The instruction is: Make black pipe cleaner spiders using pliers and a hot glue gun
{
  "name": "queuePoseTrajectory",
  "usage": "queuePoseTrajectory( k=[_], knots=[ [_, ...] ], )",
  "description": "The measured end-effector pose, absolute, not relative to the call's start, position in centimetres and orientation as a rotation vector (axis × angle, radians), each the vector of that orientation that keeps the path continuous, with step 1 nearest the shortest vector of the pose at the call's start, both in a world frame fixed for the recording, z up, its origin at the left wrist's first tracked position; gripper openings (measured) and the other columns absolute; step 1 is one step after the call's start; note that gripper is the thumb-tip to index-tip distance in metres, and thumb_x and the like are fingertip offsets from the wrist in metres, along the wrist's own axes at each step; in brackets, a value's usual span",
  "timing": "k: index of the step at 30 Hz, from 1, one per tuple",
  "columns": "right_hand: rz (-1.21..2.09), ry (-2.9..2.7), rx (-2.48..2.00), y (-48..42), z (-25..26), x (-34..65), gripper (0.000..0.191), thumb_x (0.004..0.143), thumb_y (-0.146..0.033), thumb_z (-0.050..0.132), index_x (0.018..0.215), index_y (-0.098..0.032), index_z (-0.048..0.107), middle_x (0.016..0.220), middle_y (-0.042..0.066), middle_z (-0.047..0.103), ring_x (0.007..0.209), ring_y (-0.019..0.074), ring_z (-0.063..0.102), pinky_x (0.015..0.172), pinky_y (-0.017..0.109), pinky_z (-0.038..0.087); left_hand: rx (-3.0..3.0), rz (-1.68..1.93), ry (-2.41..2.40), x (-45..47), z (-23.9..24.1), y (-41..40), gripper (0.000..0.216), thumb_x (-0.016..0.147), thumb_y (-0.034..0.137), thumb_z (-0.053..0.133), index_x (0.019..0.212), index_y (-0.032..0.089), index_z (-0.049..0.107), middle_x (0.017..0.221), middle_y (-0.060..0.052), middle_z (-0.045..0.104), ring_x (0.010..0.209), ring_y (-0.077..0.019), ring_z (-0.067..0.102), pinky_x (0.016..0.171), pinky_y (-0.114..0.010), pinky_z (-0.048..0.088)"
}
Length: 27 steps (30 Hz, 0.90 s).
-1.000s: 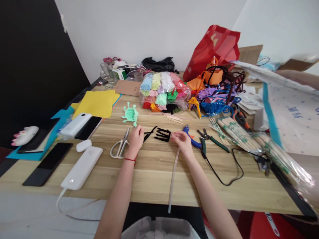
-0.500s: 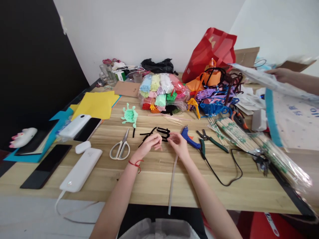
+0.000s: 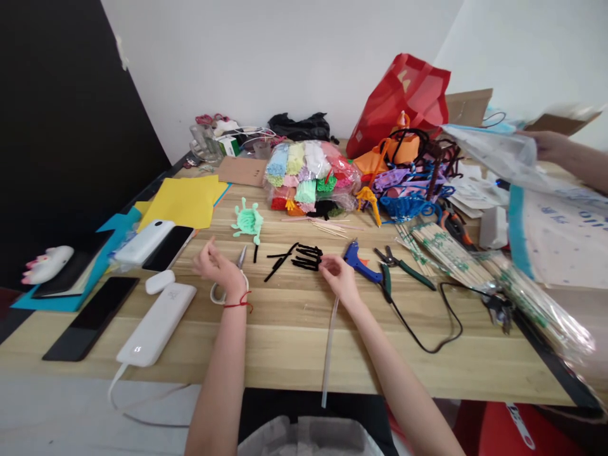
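Observation:
My right hand (image 3: 339,277) pinches the right end of a comb-shaped piece of black pipe cleaner (image 3: 308,258) with several side-by-side prongs. Raised over the white-handled scissors (image 3: 242,256), my left hand (image 3: 216,268) has loosely bent fingers, with nothing visible in them; a red string circles its wrist. Between the hands lie crossed black pipe cleaner pieces (image 3: 281,261). A short black piece (image 3: 255,254) rests below a mint-green pipe cleaner figure (image 3: 248,221). Below my right hand, a clear glue stick (image 3: 329,354) extends past the table's front edge.
Right of my hand lie a blue glue gun (image 3: 363,265) and green-handled pliers (image 3: 413,274). Behind are bagged pipe cleaners (image 3: 311,174) and a red bag (image 3: 403,101). Another person's hand (image 3: 551,145) holds plastic packaging at right. Phones and a white power bank (image 3: 154,326) lie left.
My left hand has moved left, away from the black pieces to above the scissors. My right hand stays at the comb-shaped piece. The other person's packaging has shifted slightly.

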State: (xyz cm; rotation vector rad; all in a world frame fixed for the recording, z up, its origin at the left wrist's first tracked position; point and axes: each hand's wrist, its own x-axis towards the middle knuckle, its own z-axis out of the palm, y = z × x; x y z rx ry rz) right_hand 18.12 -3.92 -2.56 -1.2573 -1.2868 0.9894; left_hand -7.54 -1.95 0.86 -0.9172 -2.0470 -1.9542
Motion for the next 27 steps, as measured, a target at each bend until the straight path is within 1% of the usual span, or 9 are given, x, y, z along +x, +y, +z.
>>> queuePoseTrajectory(
  k=[2, 5, 10, 13, 16, 19, 22, 24, 27],
  knots=[
    [0.973, -1.296, -1.263, -3.9, -2.6, 18.2, 0.026, 0.069, -0.034, 0.068, 0.092, -0.022, 0.067, 0.079, 0.004, 0.070, 0.066, 0.0180, 0.062, 0.067, 0.032, 0.051, -1.034, -1.969, -2.044, -7.3, 0.7, -1.9, 0.030, 0.092, 0.037, 0.046, 0.100, 0.018, 0.069, 0.093, -0.007, 0.064, 0.091, -0.0204, 0.057, 0.095, -0.041, 0.039],
    [0.947, -1.297, -1.269, -3.9, -2.4, 18.3, 0.025, 0.071, -0.032, 0.066, 0.093, -0.021, 0.066, 0.081, 0.004, 0.069, 0.067, 0.0177, 0.062, 0.067, 0.032, 0.051, -1.311, -2.019, -2.031, -6.8, 0.1, -1.5, 0.025, 0.087, 0.038, 0.056, 0.096, 0.019, 0.070, 0.093, -0.006, 0.067, 0.091, -0.0193, 0.060, 0.089, -0.037, 0.045],
    [0.918, -1.287, -1.279, -3.9, -2.0, 18.7, 0.025, 0.071, -0.033, 0.065, 0.093, -0.021, 0.065, 0.082, 0.004, 0.068, 0.064, 0.0165, 0.060, 0.064, 0.031, 0.051, -1.492, -1.972, -2.049, -6.4, -0.8, -0.9, 0.019, 0.079, 0.038, 0.066, 0.077, 0.019, 0.066, 0.086, -0.004, 0.066, 0.088, -0.0183, 0.060, 0.087, -0.035, 0.047],
    [0.922, -1.239, -1.276, -3.7, -2.0, 19.1, 0.027, 0.069, -0.034, 0.066, 0.093, -0.021, 0.065, 0.082, 0.004, 0.067, 0.064, 0.0169, 0.059, 0.063, 0.031, 0.050, -1.451, -1.981, -2.085, -6.3, -0.7, -1.0, 0.023, 0.081, 0.041, 0.062, 0.076, 0.019, 0.061, 0.086, -0.003, 0.064, 0.085, -0.0163, 0.058, 0.083, -0.031, 0.046],
    [0.869, -1.258, -1.289, -3.5, -2.0, 20.1, 0.026, 0.071, -0.032, 0.062, 0.096, -0.022, 0.063, 0.084, 0.005, 0.066, 0.068, 0.0188, 0.059, 0.066, 0.033, 0.050, -1.460, -1.997, -2.110, -6.1, -0.3, -1.3, 0.027, 0.089, 0.042, 0.049, 0.079, 0.019, 0.058, 0.085, -0.003, 0.063, 0.082, -0.0155, 0.056, 0.080, -0.029, 0.044],
    [0.680, -1.442, -1.381, -3.3, -1.8, 21.8, 0.034, 0.072, -0.021, 0.051, 0.105, -0.020, 0.061, 0.091, 0.008, 0.065, 0.082, 0.0234, 0.060, 0.077, 0.038, 0.049, -1.595, -1.950, -2.108, -6.1, -0.2, -1.3, 0.039, 0.095, 0.039, 0.035, 0.066, 0.020, 0.053, 0.074, -0.001, 0.059, 0.079, -0.0152, 0.054, 0.080, -0.028, 0.042],
    [0.390, -1.688, -1.617, -3.4, -1.5, 23.8, 0.053, 0.063, -0.011, 0.049, 0.115, -0.021, 0.058, 0.105, 0.011, 0.063, 0.104, 0.0308, 0.052, 0.090, 0.048, 0.042, -1.729, -1.860, -2.190, -6.2, -0.9, -0.9, 0.044, 0.095, 0.040, 0.034, 0.056, 0.021, 0.040, 0.060, 0.001, 0.047, 0.068, -0.0146, 0.049, 0.074, -0.027, 0.041],
    [0.250, -1.795, -1.773, -3.5, -1.4, 24.8, 0.063, 0.059, -0.009, 0.050, 0.120, -0.023, 0.055, 0.114, 0.013, 0.058, 0.110, 0.0352, 0.047, 0.091, 0.053, 0.038, -1.818, -1.771, -2.240, -6.3, -1.6, -0.5, 0.038, 0.093, 0.038, 0.038, 0.059, 0.022, 0.039, 0.062, 0.001, 0.046, 0.067, -0.0152, 0.048, 0.072, -0.028, 0.040],
    [0.187, -1.864, -1.874, -3.6, -1.7, 25.4, 0.068, 0.059, -0.010, 0.051, 0.126, -0.021, 0.051, 0.120, 0.015, 0.053, 0.109, 0.0364, 0.046, 0.088, 0.052, 0.039, -1.871, -1.733, -2.198, -6.2, -2.6, -0.2, 0.011, 0.082, 0.028, 0.055, 0.079, 0.021, 0.048, 0.078, -0.001, 0.054, 0.078, -0.0165, 0.051, 0.078, -0.030, 0.040]
  ],
)
